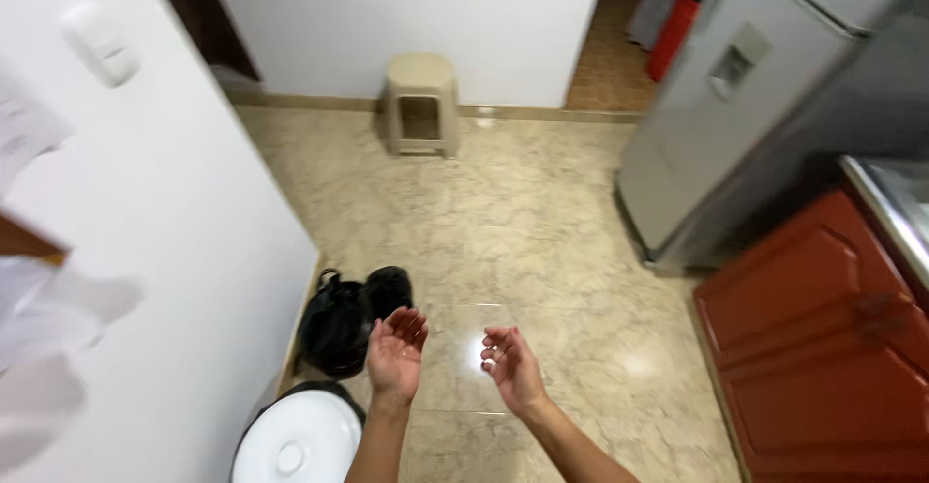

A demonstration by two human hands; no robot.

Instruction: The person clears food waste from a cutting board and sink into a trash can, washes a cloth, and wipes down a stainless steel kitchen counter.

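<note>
Beige plastic stool (pixel 420 104) against far wall, grey fridge (pixel 716 125) at right, red cabinet (pixel 823 347) beside it, light switch (pixel 100 45) on left wall, marbled tile floor (pixel 523 222).

Marbled tile floor (pixel 523 222), beige stool (pixel 420 104), black bags (pixel 346 320), white-lidded bin (pixel 298 437)

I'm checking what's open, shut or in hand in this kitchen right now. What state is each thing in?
Left hand: open, palm up, empty.
Right hand: open, palm turned inward, empty.
White-lidded bin: lid on.
Black bag: on the floor beside the wall, slumped.
Plastic stool: upright against the far wall, nothing on it.
Fridge: door shut.
Red cabinet: doors shut.
</note>
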